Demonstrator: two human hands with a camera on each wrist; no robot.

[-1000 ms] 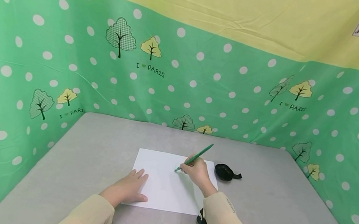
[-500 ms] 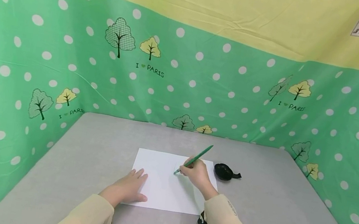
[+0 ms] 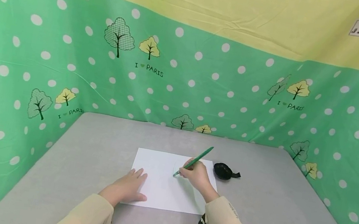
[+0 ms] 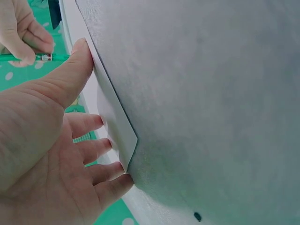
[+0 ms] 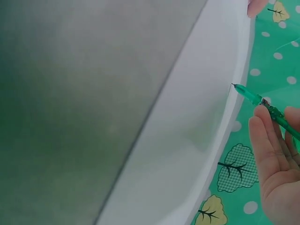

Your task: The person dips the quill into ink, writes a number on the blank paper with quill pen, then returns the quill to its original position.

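Note:
A white sheet of paper [image 3: 155,160] lies on the grey table. My left hand [image 3: 127,185] rests on its left part, fingers spread and thumb apart; in the left wrist view the fingertips [image 4: 101,121] touch the sheet. My right hand [image 3: 198,175] pinches a slim green pen [image 3: 201,155], tilted with its upper end to the far right. The pen's tip meets the paper right of the middle, beside a faint thin curved line. In the right wrist view the green pen [image 5: 253,96] shows a clear green front end and a fine point at the paper.
A black rounded object [image 3: 223,171] with a short tail lies just right of the paper; its kind is unclear. The grey table [image 3: 99,142] is bounded at the back and sides by a green dotted cloth [image 3: 153,96] with a yellow top.
My right hand has drawn the pen's tip a little toward me and slightly left, leaving a faint line. My left hand has stayed in place on the paper.

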